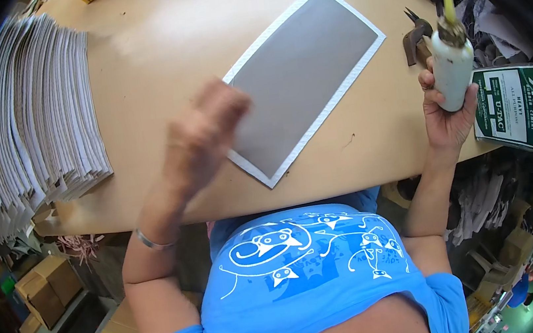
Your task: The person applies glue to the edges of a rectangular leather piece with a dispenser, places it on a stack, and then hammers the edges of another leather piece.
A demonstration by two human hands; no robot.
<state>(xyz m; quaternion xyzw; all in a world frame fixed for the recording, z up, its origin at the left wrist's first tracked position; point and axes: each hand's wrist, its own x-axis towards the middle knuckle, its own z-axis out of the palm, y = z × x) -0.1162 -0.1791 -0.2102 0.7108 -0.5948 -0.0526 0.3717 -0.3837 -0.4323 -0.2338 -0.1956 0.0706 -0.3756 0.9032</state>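
White bottle (454, 73), flat grey panel (309, 78)

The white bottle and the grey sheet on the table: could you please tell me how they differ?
The bottle is held in the right hand, while the sheet lies flat on the table. The bottle is rounded with a yellowish tip; the sheet is four-sided with a white border. Both show some white.

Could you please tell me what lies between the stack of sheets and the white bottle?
In the head view, the left hand and the grey white-bordered panel on the tan table are between them.
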